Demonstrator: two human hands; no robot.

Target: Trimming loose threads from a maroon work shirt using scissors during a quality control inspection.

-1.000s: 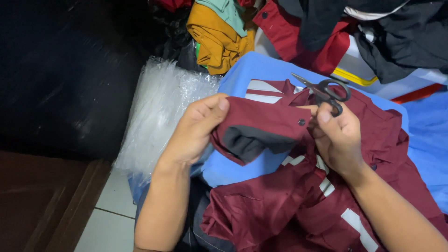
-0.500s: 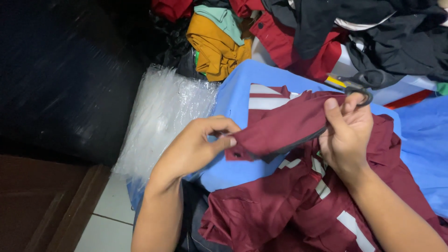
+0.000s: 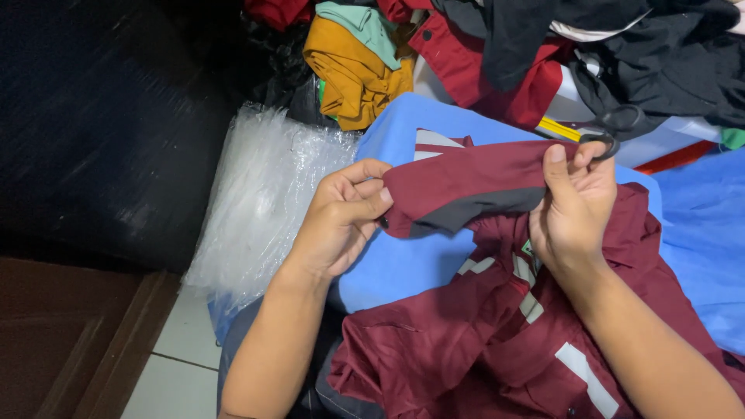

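Head view: two bare hands stretch a maroon sleeve over a heap of work clothes.

Clear plastic packaging (image 3: 260, 202) lies crumpled at the left, beside the dark floor. Next to it the left hand (image 3: 337, 221) pinches one end of the maroon sleeve (image 3: 466, 186), its grip closed on the cloth. A second ago that sleeve was bunched between the hands; now it is pulled out flat, so its seam and grey lining show. The right hand (image 3: 574, 209) grips the other end, with black scissors (image 3: 601, 140) looped on a finger. Below lies the maroon jacket (image 3: 497, 341) with pale reflective strips, on blue fabric (image 3: 396, 264). An ochre garment (image 3: 349, 74) sits behind.
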